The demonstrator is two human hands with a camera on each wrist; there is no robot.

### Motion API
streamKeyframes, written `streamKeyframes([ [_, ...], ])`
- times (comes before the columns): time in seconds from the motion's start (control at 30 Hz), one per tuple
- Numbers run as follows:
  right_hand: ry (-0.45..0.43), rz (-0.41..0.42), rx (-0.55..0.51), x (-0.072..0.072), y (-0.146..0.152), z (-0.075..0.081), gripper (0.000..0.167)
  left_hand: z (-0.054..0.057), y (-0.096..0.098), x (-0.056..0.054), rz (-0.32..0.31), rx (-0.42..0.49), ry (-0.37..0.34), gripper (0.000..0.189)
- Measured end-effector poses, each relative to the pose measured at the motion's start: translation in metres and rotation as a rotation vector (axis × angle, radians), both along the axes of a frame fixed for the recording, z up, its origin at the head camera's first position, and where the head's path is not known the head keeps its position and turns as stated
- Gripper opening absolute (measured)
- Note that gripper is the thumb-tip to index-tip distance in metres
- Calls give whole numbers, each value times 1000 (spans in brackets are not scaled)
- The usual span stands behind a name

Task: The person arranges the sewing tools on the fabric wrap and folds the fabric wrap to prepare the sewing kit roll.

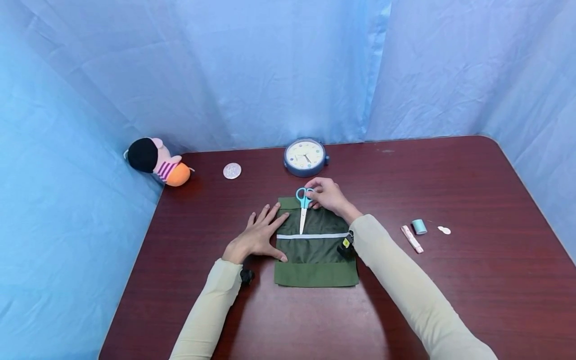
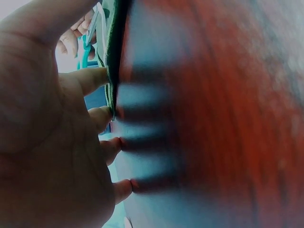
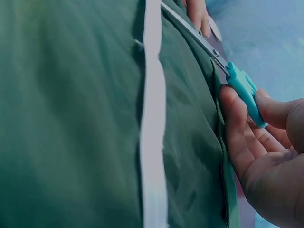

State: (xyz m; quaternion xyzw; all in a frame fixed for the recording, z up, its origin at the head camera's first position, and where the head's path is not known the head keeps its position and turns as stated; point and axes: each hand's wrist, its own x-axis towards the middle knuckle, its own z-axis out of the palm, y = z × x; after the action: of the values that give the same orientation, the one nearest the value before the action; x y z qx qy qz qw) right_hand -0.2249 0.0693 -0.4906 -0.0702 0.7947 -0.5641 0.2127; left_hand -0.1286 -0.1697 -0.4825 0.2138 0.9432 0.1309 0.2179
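A dark green fabric pouch [image 1: 315, 274] lies flat on the table, a white elastic strap [image 3: 153, 118] across its middle. Over its upper half are scissors [image 1: 303, 215] with turquoise handles, blades toward the strap. My right hand [image 1: 330, 196] pinches one handle loop between thumb and fingers; in the right wrist view the turquoise handle [image 3: 244, 90] sits at the thumb tip. With fingers spread, my left hand [image 1: 258, 237] rests at the pouch's left edge. In the left wrist view, the thumb and nearest fingertips [image 2: 97, 78] touch that edge, while others press the tabletop.
Behind the pouch stands a blue round clock [image 1: 305, 156]. A pale disc [image 1: 232, 171] and a plush toy [image 1: 164, 162] are at the back left. To the right lie a pink-patterned stick [image 1: 411, 239], a light blue thread spool [image 1: 419, 227] and a small white piece [image 1: 444, 230].
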Motion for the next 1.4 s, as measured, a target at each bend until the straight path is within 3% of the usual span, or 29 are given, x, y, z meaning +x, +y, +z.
streamKeyframes([
  [0.23,95,127,111,6,-4,4,22,-1,-1,-1,-1,-13,-3,118],
  [0.5,213,208,256,12,-7,3,18,-1,-1,-1,-3,-15,2,118],
  [0.83,300,287,286,20,-7,2,25,1,-1,-1,-7,-12,8,117],
  [0.97,294,298,262,21,-5,3,23,1,-1,-1,-8,-9,7,117],
  [1.23,189,294,241,20,-2,8,17,1,-1,0,-7,-2,8,117],
  [1.4,227,328,274,23,-2,6,17,1,-1,0,-1,2,4,117],
])
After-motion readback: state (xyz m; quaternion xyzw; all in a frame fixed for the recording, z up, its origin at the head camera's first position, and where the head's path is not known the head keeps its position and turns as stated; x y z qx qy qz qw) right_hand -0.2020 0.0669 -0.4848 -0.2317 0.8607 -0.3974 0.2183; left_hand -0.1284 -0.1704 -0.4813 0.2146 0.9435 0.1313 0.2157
